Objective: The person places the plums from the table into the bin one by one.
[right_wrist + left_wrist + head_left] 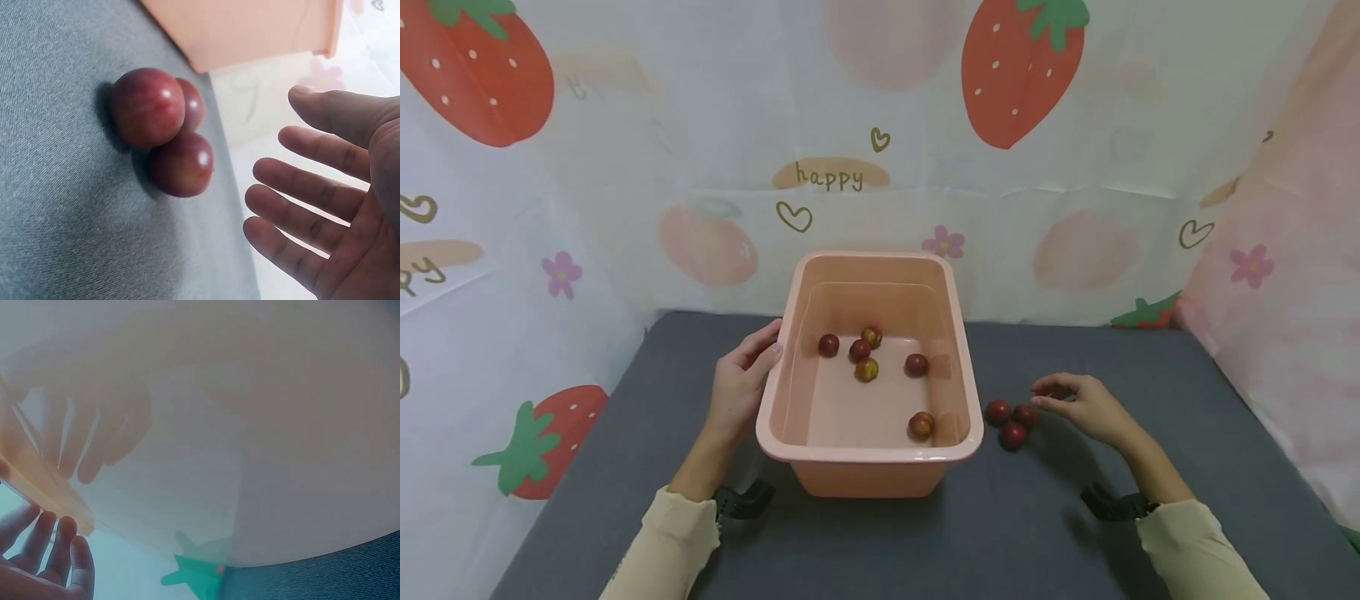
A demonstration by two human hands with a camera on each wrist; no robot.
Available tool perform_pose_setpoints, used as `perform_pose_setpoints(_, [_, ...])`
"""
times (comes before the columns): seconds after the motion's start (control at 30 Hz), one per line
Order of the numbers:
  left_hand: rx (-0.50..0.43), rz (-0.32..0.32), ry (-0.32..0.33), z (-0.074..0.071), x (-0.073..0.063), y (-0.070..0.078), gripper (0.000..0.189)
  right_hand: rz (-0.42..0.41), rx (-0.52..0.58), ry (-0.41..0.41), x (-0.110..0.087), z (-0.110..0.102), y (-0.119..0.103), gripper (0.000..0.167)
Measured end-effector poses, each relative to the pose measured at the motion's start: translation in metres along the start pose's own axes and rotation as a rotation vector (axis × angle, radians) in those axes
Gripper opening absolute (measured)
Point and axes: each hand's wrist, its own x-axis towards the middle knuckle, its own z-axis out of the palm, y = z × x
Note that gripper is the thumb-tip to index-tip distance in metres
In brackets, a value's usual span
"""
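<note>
Left hand (737,387): grip clamps pink tub (872,454) at rim, six fruits (867,370) inside | Right hand (1088,408): grip apart, above tabletop (1000,542), near three fruits (1012,436)

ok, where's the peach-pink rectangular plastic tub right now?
Head view: the tub sits near the centre on the dark grey cloth, left hand against its left rim, three round dark-red fruits just to its right.

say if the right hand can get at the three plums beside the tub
Probably yes: the right hand is empty, close to the three plums, with nothing visible in the way.
</note>
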Motion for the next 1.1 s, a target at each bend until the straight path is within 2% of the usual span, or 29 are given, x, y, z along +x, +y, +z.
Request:
perform_pose_setpoints(0.3, [-0.003, 0.000, -0.001, -0.001, 0.002, 0.001, 0.045, 0.050, 0.029, -0.031, 0.003, 0.000, 0.006, 0.039])
perform_pose_setpoints(0.5, [-0.014, -0.004, -0.007, -0.002, -0.001, -0.003, 0.045, 0.045, 0.050, -0.054, 0.001, 0.005, 0.012, 0.042])
perform_pose_setpoints(0.77, [-0.030, 0.019, -0.006, -0.001, -0.001, -0.004, 0.045, 0.015, 0.047, -0.050, 0.003, 0.008, 0.013, 0.038])
perform_pose_setpoints(1.1, [-0.027, 0.009, -0.007, -0.001, -0.001, -0.005, 0.047, 0.009, 0.059, -0.080, 0.009, 0.017, 0.020, 0.038])
